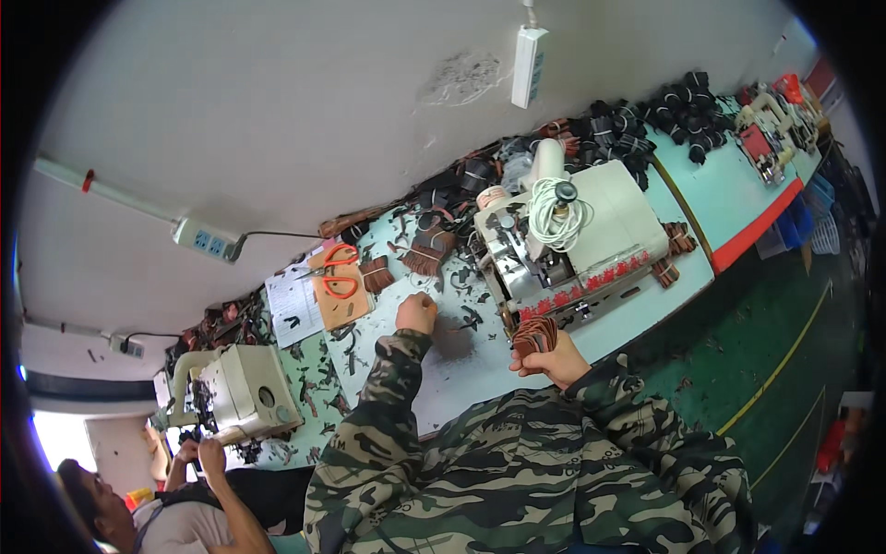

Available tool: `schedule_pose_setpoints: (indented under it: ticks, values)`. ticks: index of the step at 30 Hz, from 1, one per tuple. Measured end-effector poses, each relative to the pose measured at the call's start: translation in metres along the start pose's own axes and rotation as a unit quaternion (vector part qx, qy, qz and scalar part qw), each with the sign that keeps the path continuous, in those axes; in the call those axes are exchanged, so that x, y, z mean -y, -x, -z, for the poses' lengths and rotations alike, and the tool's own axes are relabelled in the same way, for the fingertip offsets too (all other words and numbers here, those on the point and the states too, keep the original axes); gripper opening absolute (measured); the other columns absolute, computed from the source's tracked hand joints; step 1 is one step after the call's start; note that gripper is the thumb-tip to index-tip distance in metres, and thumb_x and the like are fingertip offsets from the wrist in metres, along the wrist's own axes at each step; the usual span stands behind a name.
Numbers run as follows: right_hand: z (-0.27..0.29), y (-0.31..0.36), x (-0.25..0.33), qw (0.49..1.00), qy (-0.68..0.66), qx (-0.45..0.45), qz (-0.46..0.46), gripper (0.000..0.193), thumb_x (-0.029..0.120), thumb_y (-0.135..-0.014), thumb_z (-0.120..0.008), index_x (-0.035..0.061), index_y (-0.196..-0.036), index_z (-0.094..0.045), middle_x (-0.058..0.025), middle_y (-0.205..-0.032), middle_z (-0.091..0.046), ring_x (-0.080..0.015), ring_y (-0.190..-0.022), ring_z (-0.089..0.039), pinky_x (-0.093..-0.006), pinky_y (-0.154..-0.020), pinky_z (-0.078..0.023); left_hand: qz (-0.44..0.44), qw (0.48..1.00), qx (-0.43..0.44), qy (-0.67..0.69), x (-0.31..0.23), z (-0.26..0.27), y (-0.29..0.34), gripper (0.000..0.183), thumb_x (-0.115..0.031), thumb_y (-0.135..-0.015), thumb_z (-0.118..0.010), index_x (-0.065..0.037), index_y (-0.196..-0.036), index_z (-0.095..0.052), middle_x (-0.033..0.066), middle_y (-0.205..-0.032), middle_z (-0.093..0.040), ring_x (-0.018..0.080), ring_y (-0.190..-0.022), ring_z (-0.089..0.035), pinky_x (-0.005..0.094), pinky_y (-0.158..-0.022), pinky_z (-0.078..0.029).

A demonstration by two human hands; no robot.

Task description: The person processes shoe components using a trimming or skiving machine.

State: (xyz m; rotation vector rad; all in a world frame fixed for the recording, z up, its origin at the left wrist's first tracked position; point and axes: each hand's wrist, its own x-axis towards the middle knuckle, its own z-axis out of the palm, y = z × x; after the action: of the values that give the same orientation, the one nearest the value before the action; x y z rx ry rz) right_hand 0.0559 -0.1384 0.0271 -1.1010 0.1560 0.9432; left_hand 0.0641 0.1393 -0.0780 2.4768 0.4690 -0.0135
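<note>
Nearest me, both camouflage sleeves [637,420] reach forward over the pale worktable [461,392]. I have the right hand [561,362] at the table's near edge, wrist bent inward, its fingers wrapped around a fanned stack of brown leather-like strips [535,338] that stands just in front of the sewing machine [577,240]. The left hand [417,314] is lifted forward and well apart from it, knuckles up, fingers curled in together; I cannot tell whether they pinch anything.

I judge the step in hand to be handling this stack by the machine. The next move calls for me to hold the right grip firm so the loose ends don't splay, and to steer the left hand clear of the scraps.

Beyond the left hand lie a tied brown bundle [429,255] and a smaller one [376,274], with orange-handled scissors [340,271] on a brown card [343,309] to their left. Coiled white cord [558,222] rests on the machine. Farther off, black bundles [688,115] crowd the table by the wall.
</note>
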Motion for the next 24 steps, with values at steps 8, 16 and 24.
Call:
schedule_pose_setpoints:
  ticks: [8,16,24]
  values:
    - [-0.007,-0.005,0.022,0.992,0.051,0.119,0.009,0.036,-0.002,-0.067,-0.062,0.0007,-0.101,-0.051,-0.009,-0.082,-0.058,-0.0175,-0.069,-0.06,-0.0266,-0.055,-0.051,-0.246,0.949,0.159,0.116,-0.132,0.047,0.064,0.017,-0.009,-0.07,-0.06,-0.005,-0.086,-0.06,0.0134,-0.079,-0.059,0.0312,-0.074,-0.055,0.0365,-0.066,-0.044]
    - [0.005,0.006,0.02,0.989,0.055,0.136,0.033,0.03,0.0,-0.066,-0.064,-0.0016,-0.094,-0.053,-0.0091,-0.08,-0.059,-0.0186,-0.071,-0.061,-0.0273,-0.057,-0.051,-0.095,0.896,0.097,0.422,-0.15,0.043,0.089,0.016,0.001,-0.078,-0.055,-0.004,-0.094,-0.057,0.0069,-0.077,-0.057,0.016,-0.066,-0.055,0.0269,-0.063,-0.045]
    - [0.053,0.036,0.026,0.827,0.378,-0.073,0.409,0.03,0.01,-0.071,-0.066,0.0065,-0.098,-0.055,-0.0105,-0.087,-0.061,-0.0237,-0.076,-0.06,-0.03,-0.063,-0.049,0.055,0.696,0.285,0.656,-0.213,0.035,0.081,0.057,-0.01,-0.084,-0.05,-0.011,-0.133,-0.02,0.0259,-0.114,-0.049,0.0076,-0.039,-0.043,0.0176,-0.034,-0.034]
